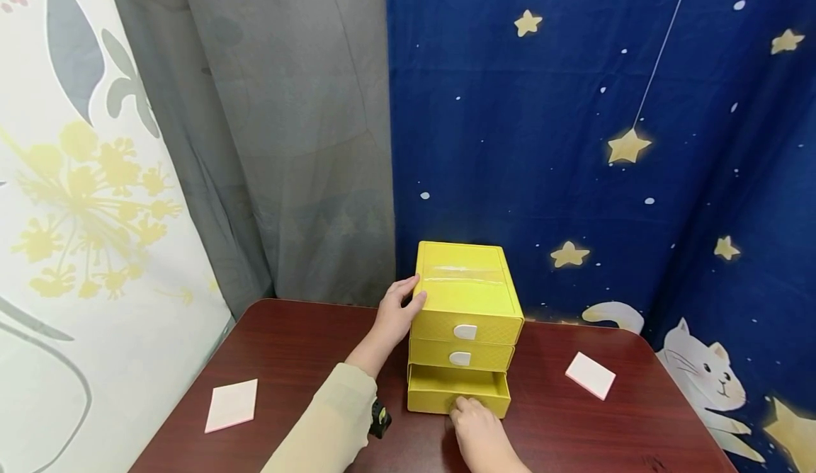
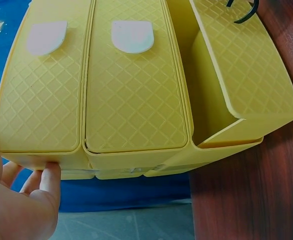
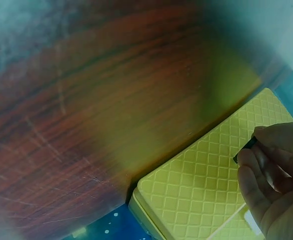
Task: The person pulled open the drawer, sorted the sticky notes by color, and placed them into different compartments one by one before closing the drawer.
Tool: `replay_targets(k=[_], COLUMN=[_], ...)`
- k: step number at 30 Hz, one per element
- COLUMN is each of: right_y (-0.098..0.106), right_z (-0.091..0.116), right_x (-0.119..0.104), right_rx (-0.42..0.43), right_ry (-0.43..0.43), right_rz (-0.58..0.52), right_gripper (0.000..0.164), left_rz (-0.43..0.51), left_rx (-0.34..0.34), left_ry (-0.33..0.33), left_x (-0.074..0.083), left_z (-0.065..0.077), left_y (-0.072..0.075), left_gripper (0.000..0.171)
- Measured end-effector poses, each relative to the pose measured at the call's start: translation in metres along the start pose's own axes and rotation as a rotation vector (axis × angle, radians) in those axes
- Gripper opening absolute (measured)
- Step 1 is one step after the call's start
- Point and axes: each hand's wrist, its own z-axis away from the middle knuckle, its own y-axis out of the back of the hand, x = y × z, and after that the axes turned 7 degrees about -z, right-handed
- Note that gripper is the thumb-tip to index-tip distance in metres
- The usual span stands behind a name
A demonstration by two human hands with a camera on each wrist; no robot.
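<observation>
A yellow three-drawer storage box point(image 1: 465, 278) with a lattice-textured front stands on the table. Its bottom drawer point(image 1: 427, 399) is pulled partway out, and the visible inside shows nothing in it. The middle drawer point(image 2: 131, 100) and the top drawer are closed, each bearing a white tab. My left hand point(image 1: 397, 310) rests against the upper left side of the box, fingers fairly straight. At the bottom drawer's front, my right hand point(image 1: 479, 434) pinches a small black handle point(image 3: 245, 148) between thumb and fingers.
A white pad of paper point(image 1: 231, 405) lies on the left of the dark red table point(image 1: 306, 338), and another white pad point(image 1: 590, 374) lies on the right. Behind the table hang a grey curtain point(image 1: 306, 140) and a blue starry curtain point(image 1: 484, 119).
</observation>
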Motion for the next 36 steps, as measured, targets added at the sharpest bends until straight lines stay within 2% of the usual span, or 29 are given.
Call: replay_targets(k=[10,21,36], right_y=[0.004,0.011,0.008], right_z=[0.005,0.012,0.022], right_x=[-0.002,-0.009,-0.007], right_rx=[0.014,-0.037,0.078], right_ry=[0.062,0.044,0.152], right_rz=[-0.001,-0.01,0.035], right_gripper=[0.015,0.015,0.013], left_rz=[0.006,0.013,0.004], left_rx=[-0.002,-0.003,-0.001], left_ry=[0.002,0.002,0.005], left_x=[-0.002,-0.003,-0.003], left_z=[0.0,0.0,-0.002], left_y=[0.0,-0.001,-0.002], left_gripper=[0.052,0.052,0.052])
